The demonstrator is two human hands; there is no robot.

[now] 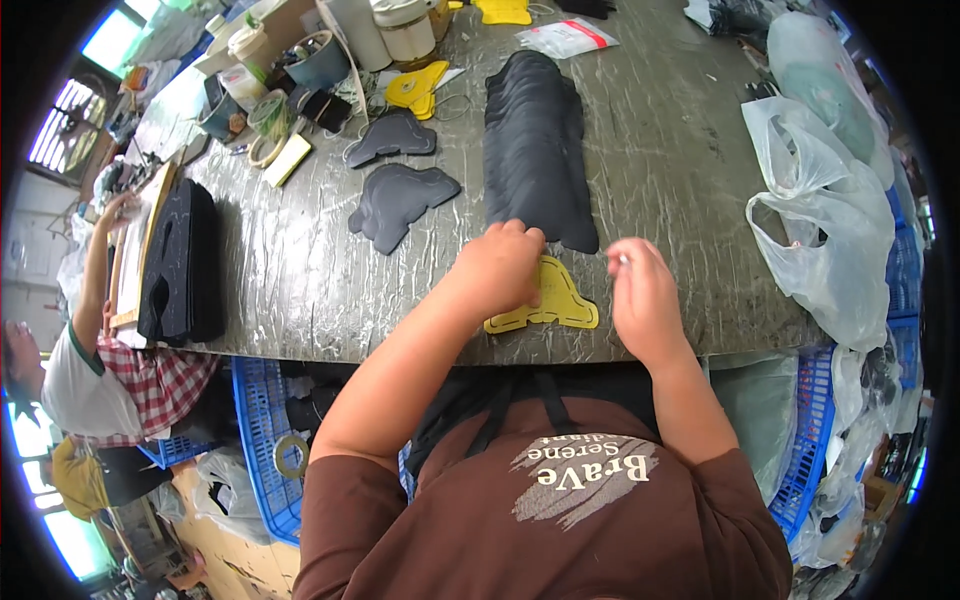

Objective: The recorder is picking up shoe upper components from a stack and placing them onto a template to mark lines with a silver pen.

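On the worktable lies a yellow template (560, 300), flat and curved, with slots along its outline. My left hand (503, 270) has its fingers curled together over the template's left side. Its fingertips meet the near end of a long row of overlapping black cut pieces (535, 140); what they pinch is hidden. To the right of the template and apart from it, my right hand (643, 300) is raised with thumb and fingers closed. A small whitish tip shows at its fingertips, too little to name.
Loose black pieces (403, 200) and another yellow template (415, 90) lie left of the row. Jars and pots (315, 60) crowd the far left. A black stack (185, 265) stands near a co-worker (100, 385). Plastic bags (820, 210) hang over the right edge.
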